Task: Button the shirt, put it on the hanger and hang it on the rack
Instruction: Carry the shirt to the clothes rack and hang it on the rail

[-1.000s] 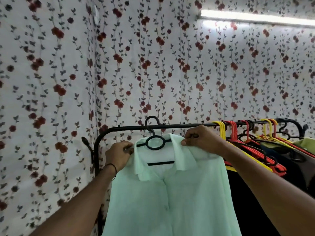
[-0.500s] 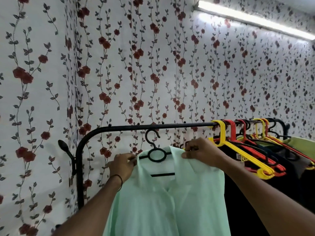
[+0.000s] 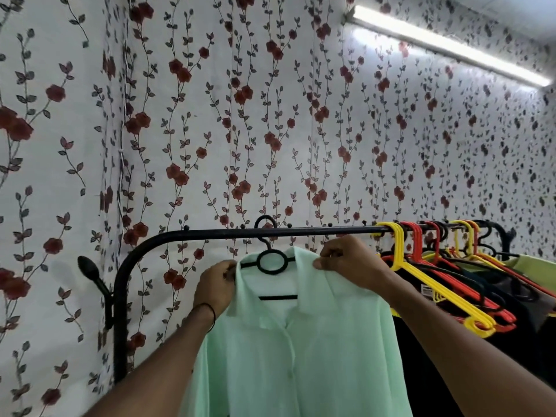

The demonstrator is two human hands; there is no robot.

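Both hands [image 3: 218, 285] [image 3: 350, 261] are pinched on the shoulders of the thin, limp shirt [image 3: 294, 350], best held through the stiff hanger [image 3: 272, 261] hooked over the rack [image 3: 301, 231].

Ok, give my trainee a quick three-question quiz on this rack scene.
1. True or false: the black plastic hanger's hook is over the black metal rack rail.
2. Which hand pinches the pale green shirt collar nearest the yellow hangers?
3. The shirt front looks: A) buttoned B) wide open.

Key: 1 true; 2 right hand; 3 A.
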